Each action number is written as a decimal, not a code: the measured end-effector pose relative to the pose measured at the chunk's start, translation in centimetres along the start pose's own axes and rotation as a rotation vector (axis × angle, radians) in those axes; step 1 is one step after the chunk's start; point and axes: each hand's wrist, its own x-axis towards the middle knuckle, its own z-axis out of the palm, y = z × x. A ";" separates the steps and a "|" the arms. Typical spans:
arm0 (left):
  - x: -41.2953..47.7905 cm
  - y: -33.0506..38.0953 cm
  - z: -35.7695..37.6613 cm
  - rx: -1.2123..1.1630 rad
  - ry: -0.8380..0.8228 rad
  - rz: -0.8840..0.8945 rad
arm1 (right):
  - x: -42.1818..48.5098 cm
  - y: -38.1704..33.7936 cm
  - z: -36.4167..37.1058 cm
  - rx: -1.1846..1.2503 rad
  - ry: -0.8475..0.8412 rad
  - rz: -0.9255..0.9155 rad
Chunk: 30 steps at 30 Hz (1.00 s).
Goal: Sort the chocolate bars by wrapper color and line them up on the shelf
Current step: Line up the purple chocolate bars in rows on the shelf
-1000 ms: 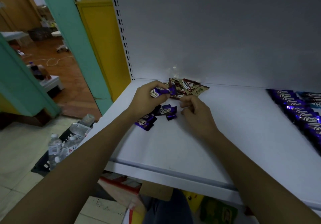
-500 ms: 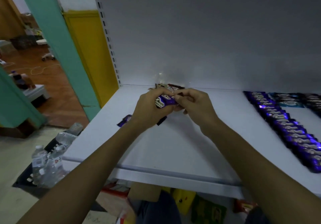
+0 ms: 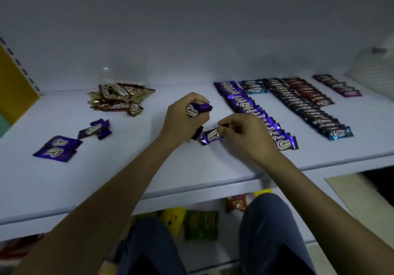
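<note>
My left hand (image 3: 183,123) grips a small stack of purple chocolate bars (image 3: 198,108) above the white shelf (image 3: 128,168). My right hand (image 3: 245,134) pinches one purple bar (image 3: 211,136) by its end, just left of the purple row (image 3: 255,112). Loose purple bars (image 3: 93,129) and two larger purple ones (image 3: 57,148) lie at the left. A heap of gold and brown bars (image 3: 119,98) sits at the back left. To the right run a light blue row (image 3: 254,87), a dark row (image 3: 307,108), a brown row (image 3: 309,92) and a short purple row (image 3: 339,85).
A yellow panel (image 3: 15,82) borders the shelf at the left. Snack packs (image 3: 200,224) lie on the level below the shelf's front edge, beside my knees. A pale mesh object (image 3: 373,69) stands at the far right back.
The view has swung right, showing the sorted rows. Both hands moved right from the loose pile; my right hand now holds one purple bar apart from the stack in my left.
</note>
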 end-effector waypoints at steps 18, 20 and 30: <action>0.0 -1.5 -0.3 -0.050 0.044 0.042 | -1.2 -0.8 1.7 -0.522 0.096 -0.238; -0.1 -1.4 -0.3 -0.064 0.044 0.025 | -1.3 -0.6 1.3 -0.684 0.127 -0.158; -0.8 -0.5 -0.4 -0.038 -0.004 0.070 | -1.0 -1.0 -0.3 -0.738 -0.058 -0.201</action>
